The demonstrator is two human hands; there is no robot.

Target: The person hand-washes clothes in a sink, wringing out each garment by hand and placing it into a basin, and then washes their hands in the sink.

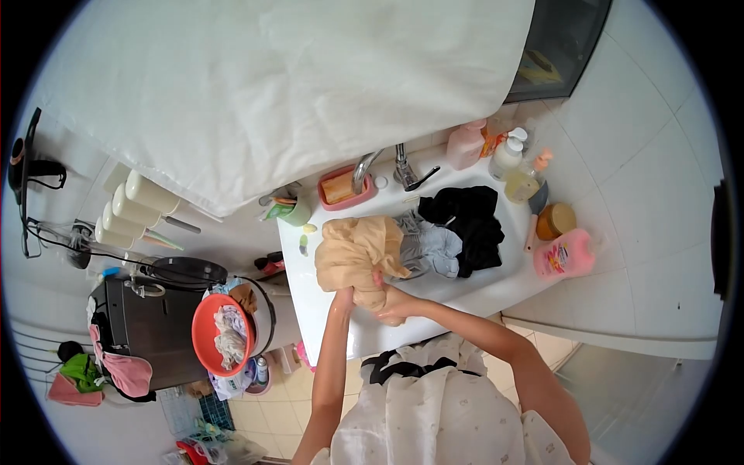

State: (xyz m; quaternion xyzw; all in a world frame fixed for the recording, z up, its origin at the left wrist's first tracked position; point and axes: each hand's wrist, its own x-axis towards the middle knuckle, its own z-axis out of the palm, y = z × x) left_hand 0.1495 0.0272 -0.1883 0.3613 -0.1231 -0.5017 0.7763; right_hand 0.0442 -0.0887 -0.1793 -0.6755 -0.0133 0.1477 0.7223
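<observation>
A bunched tan garment (353, 248) is gripped at its near end by my left hand (345, 298) and my right hand (394, 302). Both hands are closed round the cloth, close together, over the front of the white sink (473, 288). The rest of the garment spreads toward the back left of the sink. To its right, a light grey-blue cloth (434, 246) lies in the basin. Beyond that, a black garment (469, 225) is heaped in the basin and up its back edge. The garment's exact kind cannot be made out.
Behind the basin are the faucet (403, 172) and a soap bar in a pink dish (345, 203). A green cup (296, 213) stands left; several bottles, including a pink one (564, 254), line the right. An orange basin (203, 341) holds white cloth.
</observation>
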